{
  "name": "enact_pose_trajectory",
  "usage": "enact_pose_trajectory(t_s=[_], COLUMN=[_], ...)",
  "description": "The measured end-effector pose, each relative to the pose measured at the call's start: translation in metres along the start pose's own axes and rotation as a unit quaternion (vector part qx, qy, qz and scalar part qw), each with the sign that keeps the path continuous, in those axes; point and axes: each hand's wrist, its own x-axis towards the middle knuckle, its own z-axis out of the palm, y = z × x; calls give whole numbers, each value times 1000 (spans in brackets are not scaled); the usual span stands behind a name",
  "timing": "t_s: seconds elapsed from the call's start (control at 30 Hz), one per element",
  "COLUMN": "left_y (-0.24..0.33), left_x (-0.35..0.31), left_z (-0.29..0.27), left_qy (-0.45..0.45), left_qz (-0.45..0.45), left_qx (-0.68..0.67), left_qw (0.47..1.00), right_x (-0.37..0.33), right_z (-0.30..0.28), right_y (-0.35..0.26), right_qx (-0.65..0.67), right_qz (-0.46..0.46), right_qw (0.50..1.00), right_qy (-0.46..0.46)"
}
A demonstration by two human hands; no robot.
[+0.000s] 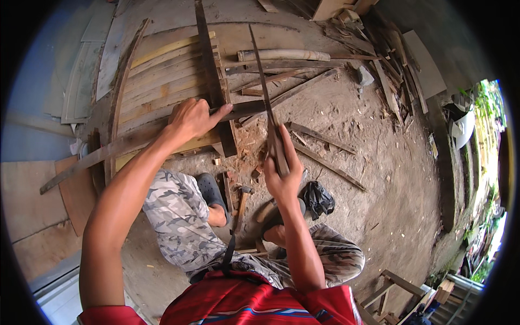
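Observation:
A long dark wooden plank (97, 157) lies slantwise across a slatted wooden frame (162, 86), its right end jutting past the frame's edge. My left hand (190, 120) is closed over this plank, with the thumb stretched along it toward the right. In my right hand (285, 176) is the handle of a handsaw (265, 89), gripped with the forefinger pointing along the side. The narrow blade points away from me and crosses the plank near its right end, seen almost edge-on. Whether the teeth are in the wood I cannot tell.
Beyond the saw lie a round pole (292, 54) and several loose wood strips (325, 138). A hammer (242, 197) and a black plastic bag (318, 199) rest near my feet. Scrap wood (392, 65) is piled at the far right. Wood chips litter the dirt floor.

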Motion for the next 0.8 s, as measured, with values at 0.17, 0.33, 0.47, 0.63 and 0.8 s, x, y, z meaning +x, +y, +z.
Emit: enact_pose_trajectory(t_s=[0.17, 0.33, 0.47, 0.63, 0.8], left_y=[-4, -1, -2, 0, 0], left_x=[-8, -7, -2, 1, -4], left_z=[-1, 2, 1, 2, 3], left_qy=[-17, -20, -10, 10, -26], left_qz=[-6, 4, 16, 6, -11], left_qx=[-7, -16, -22, -37, -33], left_qw=[1000, 1000, 1000, 999, 999], right_x=[-148, -175, -62, -19, -150], right_z=[-48, -65, -22, -8, -49], right_y=[43, 41, 20, 10, 44], right_qx=[-72, -98, -35, -24, -38], right_qz=[-21, -75, 49, 0, -1], right_qw=[997, 992, 998, 1000, 999], right_qy=[4, -2, -19, -16, 0])
